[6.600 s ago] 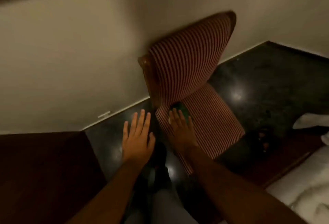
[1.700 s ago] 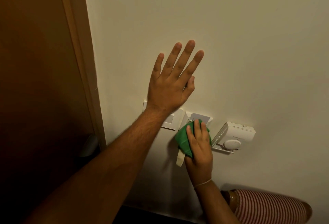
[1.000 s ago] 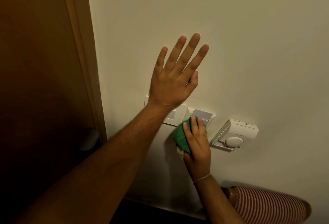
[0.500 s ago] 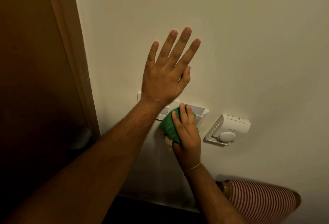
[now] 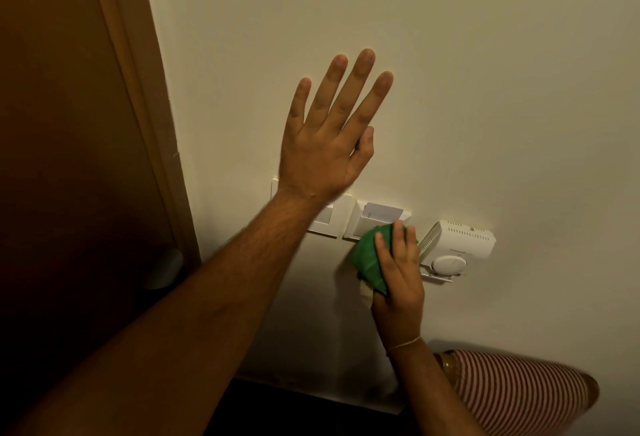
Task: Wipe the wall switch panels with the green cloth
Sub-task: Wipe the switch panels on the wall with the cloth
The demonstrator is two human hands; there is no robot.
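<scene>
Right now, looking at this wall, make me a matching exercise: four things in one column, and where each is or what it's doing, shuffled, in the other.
1. left hand
2. green cloth
3. thermostat
4. striped chair

A. far right of the wall fittings
B. spread flat on the wall
C. low, bottom right
D. bunched in the right hand

Pairs: 1-B, 2-D, 3-A, 4-C

Left hand (image 5: 325,145) raised flat, fingers spread; right hand (image 5: 398,276) curled closed.

I stand in what looks like a hotel room: a white key-card slot panel (image 5: 375,222) at frame centre, a white dial thermostat (image 5: 457,245) beside it.
</scene>
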